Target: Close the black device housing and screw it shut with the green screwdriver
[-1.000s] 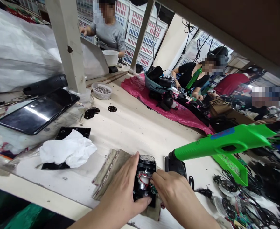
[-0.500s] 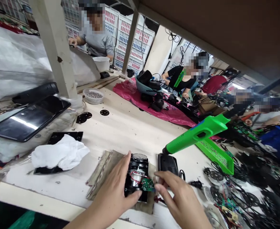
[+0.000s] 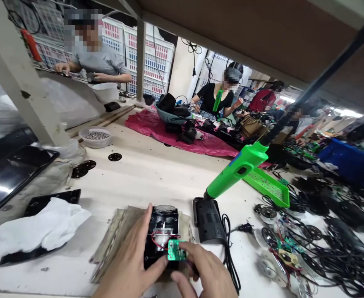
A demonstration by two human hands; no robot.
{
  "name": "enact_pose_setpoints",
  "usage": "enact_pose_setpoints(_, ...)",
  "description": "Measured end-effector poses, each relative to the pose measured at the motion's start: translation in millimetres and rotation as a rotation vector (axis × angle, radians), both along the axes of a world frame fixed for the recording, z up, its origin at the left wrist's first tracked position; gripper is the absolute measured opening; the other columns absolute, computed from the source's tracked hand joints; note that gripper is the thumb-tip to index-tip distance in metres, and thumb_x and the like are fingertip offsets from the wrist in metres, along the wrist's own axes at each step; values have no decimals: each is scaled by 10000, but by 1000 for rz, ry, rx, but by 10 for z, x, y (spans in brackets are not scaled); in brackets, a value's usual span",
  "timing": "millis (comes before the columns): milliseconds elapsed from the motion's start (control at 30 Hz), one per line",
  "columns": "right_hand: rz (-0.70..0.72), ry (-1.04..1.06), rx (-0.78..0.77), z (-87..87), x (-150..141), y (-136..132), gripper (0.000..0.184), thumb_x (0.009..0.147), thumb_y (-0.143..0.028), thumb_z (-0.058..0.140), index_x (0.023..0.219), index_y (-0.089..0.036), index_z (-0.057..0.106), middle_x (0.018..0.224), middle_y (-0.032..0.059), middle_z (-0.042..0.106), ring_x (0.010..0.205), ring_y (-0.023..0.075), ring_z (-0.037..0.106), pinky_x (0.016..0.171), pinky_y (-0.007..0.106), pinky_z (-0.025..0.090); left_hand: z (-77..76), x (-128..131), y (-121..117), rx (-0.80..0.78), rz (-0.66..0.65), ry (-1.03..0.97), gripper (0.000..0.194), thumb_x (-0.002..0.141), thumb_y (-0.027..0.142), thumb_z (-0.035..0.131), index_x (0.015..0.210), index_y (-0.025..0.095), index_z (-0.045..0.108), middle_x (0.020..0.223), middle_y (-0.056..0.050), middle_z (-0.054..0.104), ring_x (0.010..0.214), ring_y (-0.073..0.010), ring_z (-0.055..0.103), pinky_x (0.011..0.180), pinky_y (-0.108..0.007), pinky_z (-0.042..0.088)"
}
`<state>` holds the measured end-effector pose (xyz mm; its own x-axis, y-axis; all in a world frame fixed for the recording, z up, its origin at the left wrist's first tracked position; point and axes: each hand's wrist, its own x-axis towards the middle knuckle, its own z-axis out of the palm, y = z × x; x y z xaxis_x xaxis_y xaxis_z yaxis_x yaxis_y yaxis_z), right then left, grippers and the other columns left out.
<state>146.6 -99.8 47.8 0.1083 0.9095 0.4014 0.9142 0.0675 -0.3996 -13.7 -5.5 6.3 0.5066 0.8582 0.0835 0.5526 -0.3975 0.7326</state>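
Note:
My left hand (image 3: 135, 256) lies along the left side of a black plastic housing (image 3: 153, 225), its thumb across the lower part near the board. Inside the open housing sits a small motor (image 3: 161, 240) with red wires. A small green circuit board (image 3: 173, 251) hangs over the housing's lower right, at the fingers of my right hand (image 3: 208, 267). My right index finger rests on the board's right edge, and the thumb is apart below it. Folded cloth (image 3: 110, 236) lies under the housing. A black cover (image 3: 208, 221) with a coiled cord lies to the right.
A green electric screwdriver (image 3: 231, 169) hangs tip-down over the black cover. Right are a green tray (image 3: 264, 186) of small parts and a heap of cords and parts (image 3: 334, 256). Left are a white cloth (image 3: 45, 223) and a bowl of screws (image 3: 95, 136). Co-workers sit beyond.
The view has swung, so the bench appears shifted left. The circuit board has turned to show a brighter face. My right thumb has moved off the board, and the screwdriver hangs more upright.

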Motion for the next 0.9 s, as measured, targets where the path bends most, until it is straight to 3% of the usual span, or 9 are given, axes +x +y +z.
enact_pose_setpoints(133,29,-200,6,33,140,28,324,999,-336,225,1064,-257,533,793,25,618,675,187,618,618,299,494,-7,-84,86,-44,-171,51,960,845,464,562,1466,343,-161,1594,-137,121,1425,-324,182,1083,-587,287)
enact_pose_setpoints(267,138,-227,-29,134,283,39,188,962,-228,384,979,-256,570,771,8,590,641,174,574,594,278,457,58,-130,102,-38,-234,59,1274,642,570,749,1455,340,-203,1579,-212,99,1402,-418,164,1046,-649,278)
enact_pose_setpoints(400,189,-126,-54,178,203,61,167,934,-197,437,939,-267,588,750,-2,570,649,162,553,612,265,421,107,-95,64,-5,-220,96,1393,588,443,838,1426,344,-270,1560,-253,132,1388,-428,199,1024,-658,317)
enact_pose_setpoints(600,230,-286,-138,53,-49,194,173,755,-92,611,766,-263,590,716,-32,588,631,170,577,620,291,410,92,-68,-43,51,-120,44,1432,502,181,876,1462,327,-176,1568,-190,187,1403,-373,251,1050,-616,352)
enact_pose_setpoints(667,235,-326,-172,61,-72,226,187,720,-82,643,737,-260,591,710,-30,590,635,183,588,608,304,418,109,-108,-124,147,-68,39,1259,567,136,824,1488,317,-16,1551,-146,271,1397,-339,289,1060,-576,378)
enact_pose_setpoints(700,239,-335,-186,85,-67,231,182,721,-83,648,726,-256,589,715,-24,592,643,190,592,606,309,426,118,-135,-169,223,-48,24,1081,627,131,784,1472,323,137,1505,-107,372,1372,-310,342,1060,-539,401)
enact_pose_setpoints(800,293,-225,-240,207,25,197,165,783,-123,621,862,-268,618,794,-13,620,696,190,615,635,301,477,129,-212,-284,439,-82,-47,363,841,169,599,1167,322,552,1188,1,641,1189,-217,521,1005,-390,463)
enact_pose_setpoints(833,294,-152,-249,252,78,173,200,826,-144,584,970,-281,611,845,-9,633,729,184,626,657,295,496,125,-230,-304,477,-105,-61,237,885,180,543,1075,312,596,1094,14,672,1123,-200,554,971,-352,476)
enact_pose_setpoints(900,222,-31,-210,322,196,122,266,908,-180,483,1138,-294,549,921,4,641,785,175,638,685,286,516,107,-251,-309,508,-128,-63,198,921,184,493,1031,289,620,1013,11,689,1045,-192,580,912,-319,494)
